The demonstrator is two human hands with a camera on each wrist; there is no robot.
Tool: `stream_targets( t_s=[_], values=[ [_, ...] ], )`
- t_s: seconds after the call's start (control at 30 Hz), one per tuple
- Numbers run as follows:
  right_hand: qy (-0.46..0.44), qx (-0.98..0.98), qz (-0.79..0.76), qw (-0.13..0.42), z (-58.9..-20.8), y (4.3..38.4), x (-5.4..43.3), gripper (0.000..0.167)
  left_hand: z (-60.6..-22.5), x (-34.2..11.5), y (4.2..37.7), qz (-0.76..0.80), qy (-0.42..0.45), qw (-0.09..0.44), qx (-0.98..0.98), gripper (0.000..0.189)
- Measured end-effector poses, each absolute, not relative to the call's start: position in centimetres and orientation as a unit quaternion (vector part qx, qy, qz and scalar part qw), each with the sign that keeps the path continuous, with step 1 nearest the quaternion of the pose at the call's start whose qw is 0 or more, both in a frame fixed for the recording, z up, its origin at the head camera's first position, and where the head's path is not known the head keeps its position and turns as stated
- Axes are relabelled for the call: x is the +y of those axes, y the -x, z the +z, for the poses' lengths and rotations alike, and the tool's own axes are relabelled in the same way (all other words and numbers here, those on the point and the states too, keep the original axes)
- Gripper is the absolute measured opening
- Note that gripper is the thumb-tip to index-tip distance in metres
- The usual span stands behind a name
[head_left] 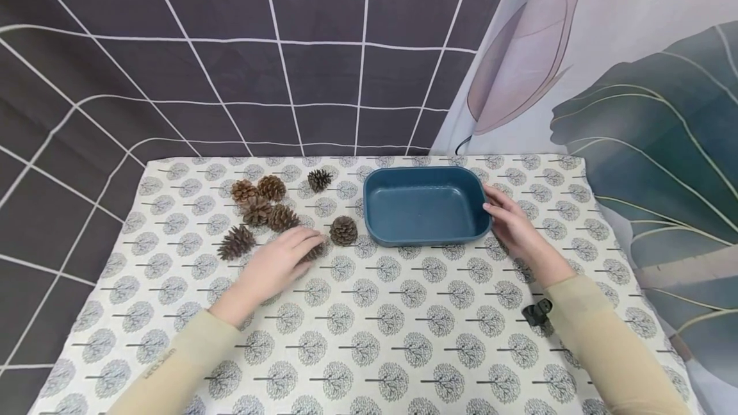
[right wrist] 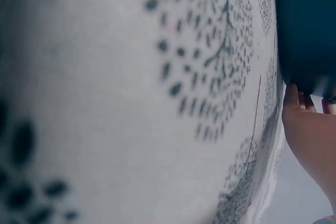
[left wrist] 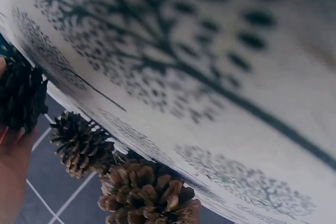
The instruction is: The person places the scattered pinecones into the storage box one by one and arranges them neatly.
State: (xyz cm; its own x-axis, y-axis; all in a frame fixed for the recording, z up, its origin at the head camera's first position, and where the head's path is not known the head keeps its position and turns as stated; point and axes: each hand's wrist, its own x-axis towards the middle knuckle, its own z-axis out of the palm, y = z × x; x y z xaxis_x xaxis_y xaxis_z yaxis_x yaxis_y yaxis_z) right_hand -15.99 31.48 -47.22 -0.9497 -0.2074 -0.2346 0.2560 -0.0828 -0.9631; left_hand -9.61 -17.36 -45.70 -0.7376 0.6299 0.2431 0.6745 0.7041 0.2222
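Observation:
My left hand (head_left: 282,258) holds a brown pine cone (head_left: 314,252) near the table surface, its fingers covering part of it. In the left wrist view, the held pine cone (left wrist: 21,95) looks dark against the fingers. Another pine cone (head_left: 344,231) stands just right of that hand, and a cluster of pine cones (head_left: 256,210) lies beyond it. My right hand (head_left: 515,229) holds the right end of a dark blue rectangular box (head_left: 426,239), with one fingertip over the rim. The right wrist view shows fingers against the box's wall (right wrist: 307,30). No pine cone shows inside the box.
A small dark pine cone (head_left: 319,180) lies near the back edge, and another pine cone (head_left: 236,242) sits at the left. A tree-patterned cloth (head_left: 386,351) covers the table. Beside the right sleeve is a small black device (head_left: 537,312). Dark gridded fabric (head_left: 230,69) hangs behind.

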Motion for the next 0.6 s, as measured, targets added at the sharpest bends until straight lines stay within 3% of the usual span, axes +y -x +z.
stream_targets(
  t_s=[0.23, 0.6],
  values=[
    [0.013, 0.615, -0.775, 0.148, -47.9, 15.9, 32.0, 0.054, -45.5, -17.9, 9.9, -0.144, 0.317, 0.043, -0.936, 0.058],
    [0.018, 0.619, -0.769, 0.161, -48.3, 15.5, 32.3, 0.064, -45.2, -18.1, 10.2, -0.177, 0.271, 0.044, -0.945, 0.058]
  ],
)
